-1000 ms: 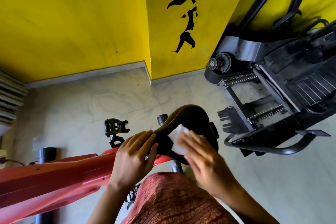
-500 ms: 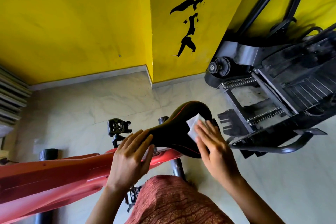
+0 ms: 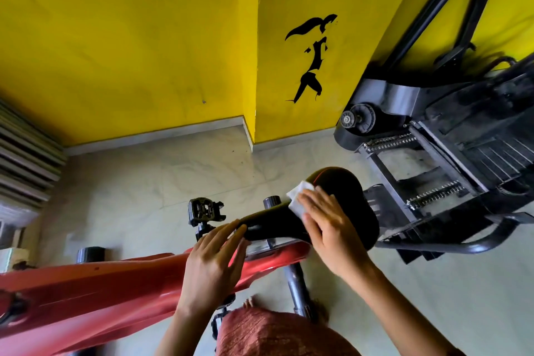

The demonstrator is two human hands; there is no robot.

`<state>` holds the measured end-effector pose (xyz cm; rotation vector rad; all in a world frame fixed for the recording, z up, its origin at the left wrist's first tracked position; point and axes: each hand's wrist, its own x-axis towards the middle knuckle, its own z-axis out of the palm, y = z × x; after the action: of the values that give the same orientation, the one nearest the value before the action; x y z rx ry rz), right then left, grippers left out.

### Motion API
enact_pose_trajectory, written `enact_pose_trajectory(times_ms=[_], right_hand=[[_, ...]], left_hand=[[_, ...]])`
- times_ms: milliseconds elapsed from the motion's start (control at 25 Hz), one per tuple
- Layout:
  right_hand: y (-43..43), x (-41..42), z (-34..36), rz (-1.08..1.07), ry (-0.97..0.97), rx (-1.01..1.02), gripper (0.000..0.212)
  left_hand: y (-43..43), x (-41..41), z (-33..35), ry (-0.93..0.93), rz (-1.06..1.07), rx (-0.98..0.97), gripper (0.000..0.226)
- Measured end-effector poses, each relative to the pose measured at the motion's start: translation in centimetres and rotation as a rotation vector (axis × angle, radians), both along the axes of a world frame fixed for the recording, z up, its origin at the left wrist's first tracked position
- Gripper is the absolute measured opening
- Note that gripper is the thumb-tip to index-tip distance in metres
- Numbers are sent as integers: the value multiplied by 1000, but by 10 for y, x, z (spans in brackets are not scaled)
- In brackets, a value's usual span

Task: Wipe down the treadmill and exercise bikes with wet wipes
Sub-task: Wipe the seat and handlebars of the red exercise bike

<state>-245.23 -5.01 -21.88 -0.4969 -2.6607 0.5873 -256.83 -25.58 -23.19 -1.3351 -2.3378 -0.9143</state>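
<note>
Here, right hand (image 3: 332, 228) flat, pressing wipe (image 3: 297, 200) on saddle (image 3: 342, 183), left hand (image 3: 213, 263) flat on saddle nose

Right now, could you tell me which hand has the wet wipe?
The right hand, pressing the wipe on the saddle; the left hand only touches its nose.

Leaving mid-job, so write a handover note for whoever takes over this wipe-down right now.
Left hand: flat, fingers straight, steadying the saddle at its nose.
Right hand: flat, pressing the wipe onto the saddle's top.
The saddle sits on the red frame.
Done: saddle wipe under way.
Left: frame, pedal, then the black machine at right, likely the treadmill; no hand is on it.
</note>
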Motion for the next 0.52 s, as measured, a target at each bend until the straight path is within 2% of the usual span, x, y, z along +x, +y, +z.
enact_pose_trajectory(times_ms=[80, 240, 320, 400, 520], right_hand=[[4, -27, -1, -62, -55, 27, 35], [-53, -65, 14, 105, -41, 29, 35], [-64, -50, 10, 172, 9, 47, 28], [-64, -21, 4, 205, 85, 91, 32], [-44, 14, -9, 111, 167, 232, 30]], left_hand=[[-3, -1, -3, -7, -10, 3, 27], [-7, -2, -4, -43, -16, 25, 28], [-9, -1, -5, -54, -16, 36, 28], [-10, 1, -8, -58, -9, 41, 28], [-6, 7, -9, -36, -21, 50, 28]])
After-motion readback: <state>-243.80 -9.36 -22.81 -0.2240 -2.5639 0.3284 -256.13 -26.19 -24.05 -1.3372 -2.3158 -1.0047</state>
